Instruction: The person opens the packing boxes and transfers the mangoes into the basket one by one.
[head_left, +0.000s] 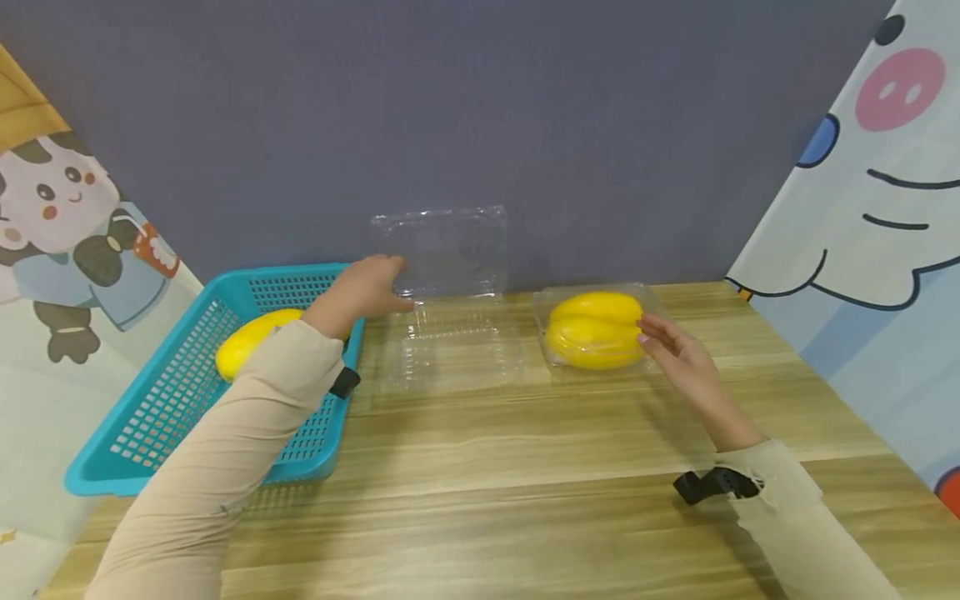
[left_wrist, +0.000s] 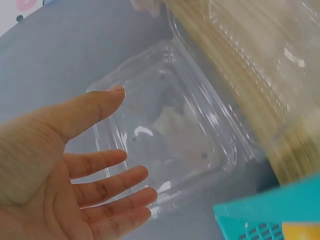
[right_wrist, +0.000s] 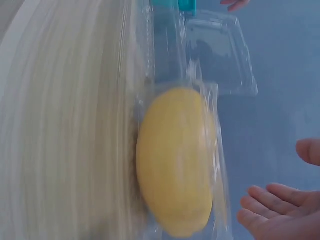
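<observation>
We note left hand [head_left: 367, 287] by clear lid [head_left: 457, 254], just right of basket [head_left: 157, 367]: fingers extended, grasping nothing. Well right of basket: right hand [head_left: 681, 357], fingers straight, empty, beside two boxed yellow fruits [head_left: 592, 343].

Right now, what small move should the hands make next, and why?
Probably bring the left hand over to the yellow fruit in the blue basket: that hand holds nothing, and the clear box beside the basket stands open with no fruit in it.
</observation>
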